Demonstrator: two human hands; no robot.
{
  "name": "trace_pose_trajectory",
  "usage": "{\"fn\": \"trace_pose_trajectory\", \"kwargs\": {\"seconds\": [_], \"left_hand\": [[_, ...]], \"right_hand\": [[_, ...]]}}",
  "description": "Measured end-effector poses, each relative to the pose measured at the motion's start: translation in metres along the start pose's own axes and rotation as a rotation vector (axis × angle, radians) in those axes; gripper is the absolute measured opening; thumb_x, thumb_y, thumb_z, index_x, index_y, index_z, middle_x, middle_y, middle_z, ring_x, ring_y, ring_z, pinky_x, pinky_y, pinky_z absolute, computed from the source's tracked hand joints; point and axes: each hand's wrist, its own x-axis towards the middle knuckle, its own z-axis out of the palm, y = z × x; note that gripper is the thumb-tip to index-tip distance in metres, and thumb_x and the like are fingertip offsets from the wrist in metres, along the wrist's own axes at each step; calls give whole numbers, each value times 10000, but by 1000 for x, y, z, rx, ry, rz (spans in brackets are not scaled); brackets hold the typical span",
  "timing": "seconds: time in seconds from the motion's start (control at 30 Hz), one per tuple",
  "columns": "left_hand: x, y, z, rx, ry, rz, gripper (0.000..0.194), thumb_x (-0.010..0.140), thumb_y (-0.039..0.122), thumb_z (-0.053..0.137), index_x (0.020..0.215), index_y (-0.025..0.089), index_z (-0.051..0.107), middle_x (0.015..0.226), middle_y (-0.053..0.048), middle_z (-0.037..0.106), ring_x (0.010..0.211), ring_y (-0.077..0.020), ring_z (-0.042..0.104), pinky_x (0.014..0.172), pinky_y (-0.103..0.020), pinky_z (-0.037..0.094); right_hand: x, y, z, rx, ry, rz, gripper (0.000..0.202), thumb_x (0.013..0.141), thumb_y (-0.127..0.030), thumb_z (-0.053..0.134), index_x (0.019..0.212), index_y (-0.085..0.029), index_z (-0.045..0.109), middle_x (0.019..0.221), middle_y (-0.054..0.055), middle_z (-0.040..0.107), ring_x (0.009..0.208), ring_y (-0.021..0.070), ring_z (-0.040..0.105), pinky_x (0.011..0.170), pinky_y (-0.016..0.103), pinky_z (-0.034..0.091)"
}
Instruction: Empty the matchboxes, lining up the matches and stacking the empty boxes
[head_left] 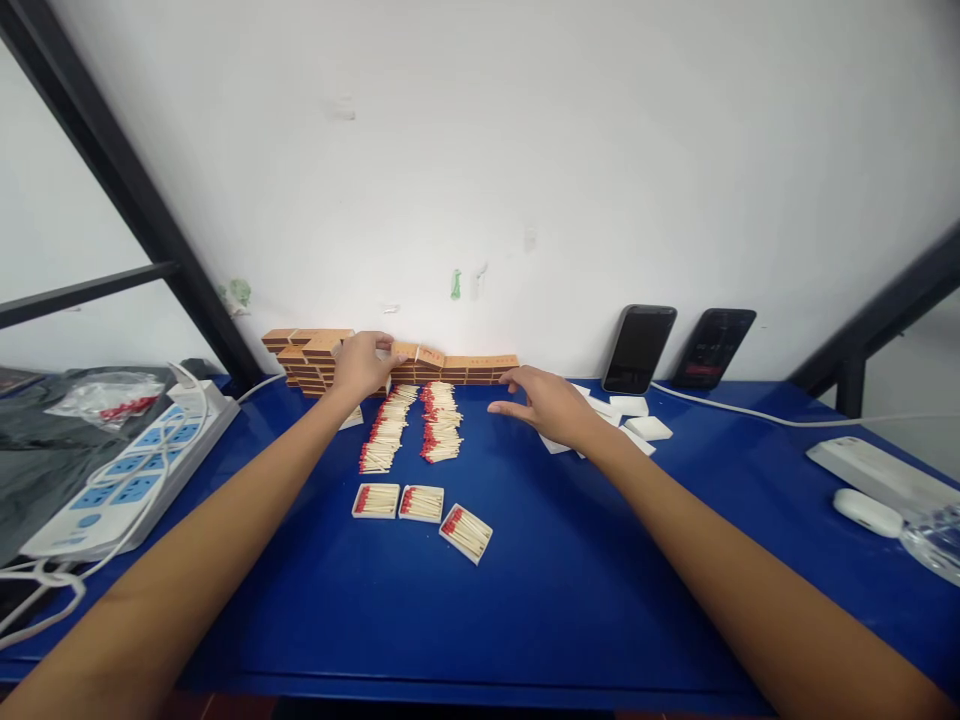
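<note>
At the left end of a low row of matchboxes (480,368) by the wall, my left hand (362,365) has its thumb and fingers closed on the end of a matchbox (406,350). Taller stacked matchboxes (307,352) stand just left of that hand, partly hidden by it. My right hand (551,405) hovers near the row's right end, thumb and fingers apart, holding nothing. Two columns of loose red-tipped matches, a left pile (388,430) and a right pile (442,422), lie between my hands. Nearer to me are three match-filled white trays, the rightmost tray (466,532) turned askew.
Small white trays and pieces (647,428) lie beyond my right hand. Two phones, one grey-edged (639,350) and one black (714,347), lean on the wall. A power strip (142,465) with cables sits left; a white case (868,512) lies right on the blue table (570,610).
</note>
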Motion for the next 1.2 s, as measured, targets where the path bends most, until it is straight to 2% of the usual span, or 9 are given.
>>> {"fn": "trace_pose_trajectory", "kwargs": {"seconds": [0.17,0.3,0.4,0.5,0.57,0.67,0.73,0.97,1.2], "left_hand": [[-4,-3,5,120,-6,52,349,892,432,708,1146,202,770,1136,-90,792,1163,-313,686,1005,-399,486],[-6,-5,7,130,-9,84,376,919,411,663,1215,197,753,1158,-96,784,1178,-313,670,1012,-397,484],[-6,-6,7,138,-27,96,306,913,379,669,1137,207,787,1155,-99,784,1151,-320,678,965,-391,496],[-4,-5,6,145,-26,101,284,924,370,657,1116,214,797,1152,-98,784,1147,-330,675,948,-398,495],[-4,-3,5,157,-22,96,284,927,372,656,1120,220,797,1139,-102,785,1140,-335,673,946,-408,492],[-4,0,5,185,-35,85,233,931,352,646,1042,233,812,1078,-104,788,1090,-336,684,943,-426,487],[-4,2,5,197,-48,80,206,927,332,650,1009,235,813,1066,-105,785,1076,-331,687,944,-428,485],[-2,-2,6,182,-76,92,237,871,321,740,1080,214,773,1141,-106,769,1125,-318,665,953,-413,487],[0,-7,5,140,-83,94,175,883,305,731,1024,204,752,1046,-92,789,1041,-274,699,892,-369,499]], "right_hand": [[-1,1,4,-34,-1,-18,403,981,-549,660,1154,-185,671,1183,110,719,1035,255,681,816,324,492],[5,-3,9,-37,47,-68,209,1004,-363,650,1108,-186,688,1131,88,718,1007,221,668,831,305,470],[23,-18,11,-4,62,-130,140,998,-268,633,1090,-190,705,1081,74,719,999,201,658,831,283,448],[53,-41,13,29,22,-112,176,1008,-333,613,1020,-193,719,1019,69,731,909,184,658,758,270,433],[74,-58,17,37,-18,-22,254,1002,-418,616,1010,-186,721,1034,84,743,900,191,668,726,270,438],[99,-76,25,-37,-69,133,384,936,-533,673,1013,-160,728,1090,149,744,969,258,687,743,300,469],[110,-82,32,-61,-98,189,398,886,-529,724,1013,-152,730,1077,174,744,974,285,696,756,316,485],[118,-86,50,11,-107,211,244,858,-374,753,987,-168,749,1024,139,759,907,234,694,740,288,480],[114,-74,31,155,-123,189,260,873,-394,703,770,-156,723,761,43,708,686,137,594,593,240,383]]}}
